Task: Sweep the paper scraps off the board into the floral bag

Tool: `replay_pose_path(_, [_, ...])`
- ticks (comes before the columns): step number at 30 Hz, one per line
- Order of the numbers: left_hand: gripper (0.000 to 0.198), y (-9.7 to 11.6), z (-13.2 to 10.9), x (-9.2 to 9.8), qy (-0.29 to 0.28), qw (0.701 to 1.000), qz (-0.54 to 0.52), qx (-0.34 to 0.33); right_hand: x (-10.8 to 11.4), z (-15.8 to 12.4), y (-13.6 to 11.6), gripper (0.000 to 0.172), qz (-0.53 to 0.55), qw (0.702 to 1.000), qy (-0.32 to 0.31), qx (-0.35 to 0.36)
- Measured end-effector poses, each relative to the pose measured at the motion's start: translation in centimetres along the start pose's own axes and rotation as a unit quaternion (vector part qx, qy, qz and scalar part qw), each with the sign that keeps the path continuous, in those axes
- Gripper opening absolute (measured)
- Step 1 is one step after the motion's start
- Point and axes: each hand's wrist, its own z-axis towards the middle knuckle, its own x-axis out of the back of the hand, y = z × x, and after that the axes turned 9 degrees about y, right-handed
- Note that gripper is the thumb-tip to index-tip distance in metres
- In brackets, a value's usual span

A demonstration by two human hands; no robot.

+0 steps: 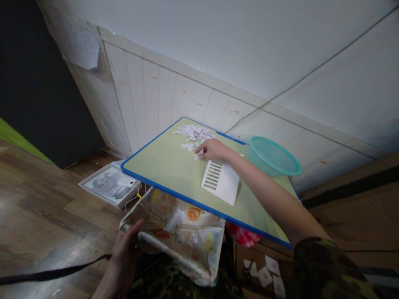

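My left hand (127,245) is closed round the near left rim of a fruit-printed, soft-sided basket (210,249). The basket is tilted below the table's front edge, and some white scraps seem to lie in it. Over the table (162,166), my right hand (213,149) reaches to a few small white paper pieces (188,147), its fingertips bent together and pointing down. Whether a piece is between those fingers is too small to make out. Behind them is a heap of paper scraps (198,132). Under my right forearm lies a white sheet with a row of slots (222,187).
A turquoise plastic basket (274,157) stands at the table's right back, by the wall. On the floor at left is an open white box (109,185) with a cable. Scissors (247,272) and several printed cards (265,277) lie at lower right.
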Motion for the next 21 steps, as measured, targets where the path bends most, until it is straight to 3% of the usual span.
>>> replay_pose_path(3, [0.041, -0.1, 0.2, 0.0, -0.005, 1.0, 0.004, 0.005, -0.7, 0.7, -0.4, 0.037, -0.008, 1.0, -0.001, 0.004])
replay_pose_path(7, [0.041, 0.1, -0.1, -0.1, -0.004, 1.0, 0.008, 0.016, -1.1, 1.3, -0.8, 0.022, -0.012, 1.0, -0.003, 0.003])
replay_pose_path(15, [0.032, 1.1, -2.1, -1.8, 0.038, 0.999, 0.002, 0.003, -1.0, 1.8, -0.3, 0.014, 0.015, 1.0, -0.011, 0.006])
replay_pose_path(21, [0.032, 1.1, -2.1, -1.8, 0.035, 0.999, 0.008, 0.003, -0.5, 1.9, 0.3, 0.006, 0.045, 0.998, -0.03, -0.011])
